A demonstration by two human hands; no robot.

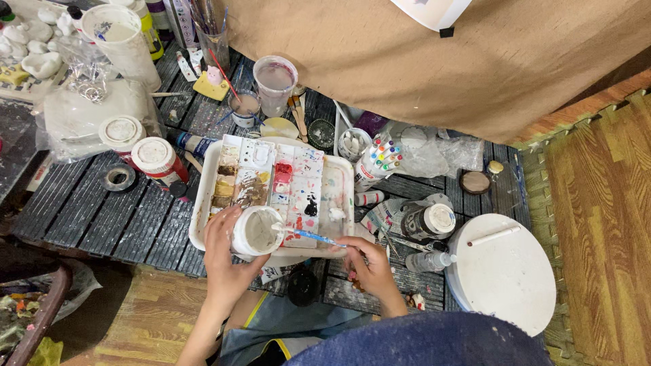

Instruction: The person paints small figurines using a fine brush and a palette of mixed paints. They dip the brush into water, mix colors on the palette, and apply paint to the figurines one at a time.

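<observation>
The left hand is wrapped around a small white jar, fingers closed on its side, holding it tilted over the near edge of the white tray. The right hand pinches a thin blue-handled paintbrush at its rear end; the brush runs leftward and its tip sits inside the mouth of the jar, in white paint. The two hands are apart, with the brush spanning the gap between them.

In the tray lies a compartmented paint palette, its wells stained brown, ochre, red and black (the far-left wells look the muddiest). The tray rests on a low dark slatted table. Near the table's left edge stand two red containers with white lids; toward its far edge stand a cloudy cup of rinse water and a glass of brushes. Just beside the tray's right edge leans a packet of coloured markers. At the table's right end lies a round white board.
</observation>
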